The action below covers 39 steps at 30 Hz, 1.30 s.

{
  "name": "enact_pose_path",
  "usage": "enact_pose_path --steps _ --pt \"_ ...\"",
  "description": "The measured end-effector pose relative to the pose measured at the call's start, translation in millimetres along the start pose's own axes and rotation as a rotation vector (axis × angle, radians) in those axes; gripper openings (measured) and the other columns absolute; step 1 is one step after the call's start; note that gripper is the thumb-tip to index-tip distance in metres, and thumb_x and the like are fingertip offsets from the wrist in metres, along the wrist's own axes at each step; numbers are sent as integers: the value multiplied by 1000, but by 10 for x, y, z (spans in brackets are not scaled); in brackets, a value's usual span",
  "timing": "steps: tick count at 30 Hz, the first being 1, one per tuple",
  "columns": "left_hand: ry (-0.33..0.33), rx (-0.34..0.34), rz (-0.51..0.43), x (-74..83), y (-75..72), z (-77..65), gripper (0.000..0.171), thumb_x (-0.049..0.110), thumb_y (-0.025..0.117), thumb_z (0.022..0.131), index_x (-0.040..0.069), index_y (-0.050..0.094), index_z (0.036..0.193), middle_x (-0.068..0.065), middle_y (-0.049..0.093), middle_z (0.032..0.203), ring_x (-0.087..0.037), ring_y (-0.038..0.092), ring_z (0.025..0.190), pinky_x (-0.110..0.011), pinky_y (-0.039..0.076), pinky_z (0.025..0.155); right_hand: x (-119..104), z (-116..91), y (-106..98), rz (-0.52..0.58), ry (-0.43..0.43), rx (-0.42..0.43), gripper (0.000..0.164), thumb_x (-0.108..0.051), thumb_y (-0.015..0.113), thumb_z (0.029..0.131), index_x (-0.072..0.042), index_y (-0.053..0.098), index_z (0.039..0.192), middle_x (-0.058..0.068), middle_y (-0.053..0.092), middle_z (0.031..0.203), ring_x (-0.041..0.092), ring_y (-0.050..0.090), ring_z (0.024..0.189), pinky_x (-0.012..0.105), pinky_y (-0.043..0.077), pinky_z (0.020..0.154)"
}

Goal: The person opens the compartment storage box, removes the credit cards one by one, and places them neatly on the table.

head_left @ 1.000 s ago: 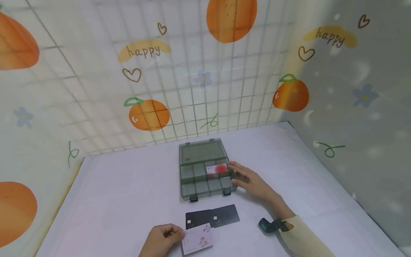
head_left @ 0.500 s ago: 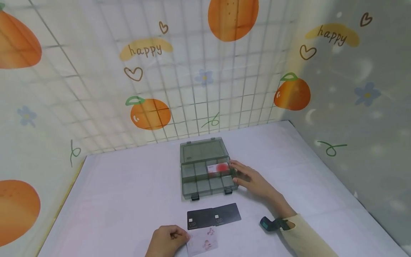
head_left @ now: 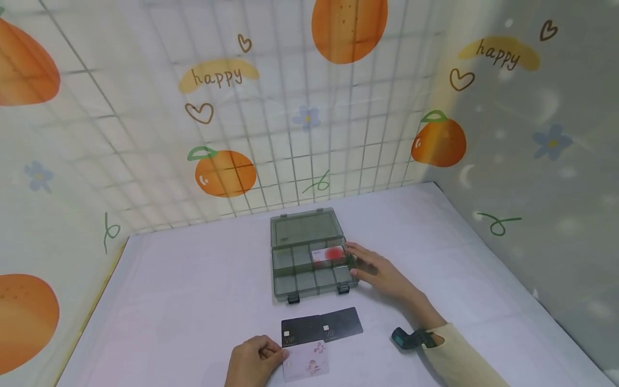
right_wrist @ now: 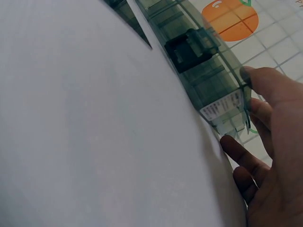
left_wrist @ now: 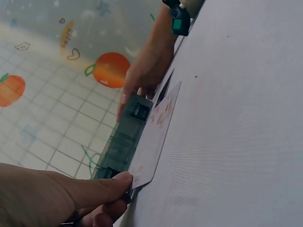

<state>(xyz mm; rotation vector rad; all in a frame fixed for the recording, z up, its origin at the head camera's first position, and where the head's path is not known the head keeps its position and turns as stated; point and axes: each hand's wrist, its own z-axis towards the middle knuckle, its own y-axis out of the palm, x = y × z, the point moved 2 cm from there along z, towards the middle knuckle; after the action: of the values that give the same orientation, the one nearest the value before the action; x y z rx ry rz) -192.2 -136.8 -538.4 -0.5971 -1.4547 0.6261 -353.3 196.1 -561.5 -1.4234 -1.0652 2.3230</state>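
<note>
My left hand (head_left: 253, 359) pinches the left edge of a pale pink card (head_left: 309, 361) with a floral print, between thumb and fingers. In the left wrist view this card (left_wrist: 154, 137) lies nearly level, close over the white tabletop. Just beyond it are two black VIP cards (head_left: 301, 329), side by side and slightly overlapping. A translucent green compartment box (head_left: 306, 228) stands with its lid folded back. My right hand (head_left: 384, 273) touches the box's right side with relaxed, spread fingers. In the right wrist view a fingertip meets the box's (right_wrist: 220, 85) upper rim.
Inside the box, a rear right compartment holds a white card with a red spot (head_left: 329, 255). Black latches (head_left: 293, 298) project from its front edge. A dark device (head_left: 405, 338) is strapped at my right wrist. A curtain (head_left: 271, 123) printed with oranges encloses the table.
The pink card has come down from a tilted pose to nearly flat and shifted slightly right, below the black cards. My left hand moved with it. The right hand stays at the box.
</note>
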Motion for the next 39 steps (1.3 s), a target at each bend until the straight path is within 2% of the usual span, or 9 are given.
enact_pose_path --steps 5,9,13,18,22,26,29,33,39 --pt "69 30 -3 57 -2 1 26 24 87 77 18 64 68 13 51 63 0 45 56 -20 43 52 -10 2 -2 2 -4 -2 61 -40 62 100 -21 42 154 -10 28 162 23 25 148 57 23 116" --pt "132 89 -31 175 -77 104 19 23 84 82 18 68 73 13 53 68 0 48 60 -19 46 54 -19 7 -1 3 -10 1 61 -39 62 100 -20 42 154 -10 28 162 24 26 148 58 23 115" --pt "215 138 -29 323 -165 326 9 19 79 88 18 73 82 15 55 72 -1 50 64 -19 47 57 -23 10 -16 16 -28 5 61 -37 63 99 -17 42 154 -8 29 162 25 26 148 59 23 115" --pt "388 120 26 513 -212 674 4 17 73 94 14 74 93 15 55 79 -4 51 72 -22 49 63 -13 -3 -21 9 -31 6 62 -37 63 99 -17 43 154 -7 30 162 25 27 147 59 24 115" --pt "513 98 160 646 -169 977 21 27 69 97 10 76 107 9 54 88 -9 47 77 -26 46 66 -13 -6 -12 0 -28 4 62 -38 63 100 -18 42 154 -6 29 163 25 27 147 60 25 114" --pt "616 72 340 703 -42 1266 41 40 66 97 7 73 121 0 51 90 -14 43 74 -30 40 64 -31 -1 -11 18 -34 4 62 -37 63 99 -18 42 154 -6 30 162 24 27 148 59 25 114" --pt "614 23 436 713 85 1447 51 51 60 97 11 71 127 -3 54 96 -18 50 82 -35 45 69 -34 1 -11 30 -44 0 62 -36 63 99 -18 42 154 -6 30 162 24 27 148 60 26 114" --pt "559 -66 540 735 250 1631 63 65 46 97 18 68 133 -5 56 110 -23 52 100 -42 46 82 -24 1 -9 27 -44 4 62 -37 63 99 -19 42 154 -8 29 162 24 28 147 61 28 113" --pt "469 -177 566 735 453 1793 77 76 26 96 23 67 134 -10 54 122 -29 47 111 -49 40 92 -25 -9 -22 15 -23 5 62 -39 63 99 -20 41 155 -9 29 162 24 28 147 62 26 113"
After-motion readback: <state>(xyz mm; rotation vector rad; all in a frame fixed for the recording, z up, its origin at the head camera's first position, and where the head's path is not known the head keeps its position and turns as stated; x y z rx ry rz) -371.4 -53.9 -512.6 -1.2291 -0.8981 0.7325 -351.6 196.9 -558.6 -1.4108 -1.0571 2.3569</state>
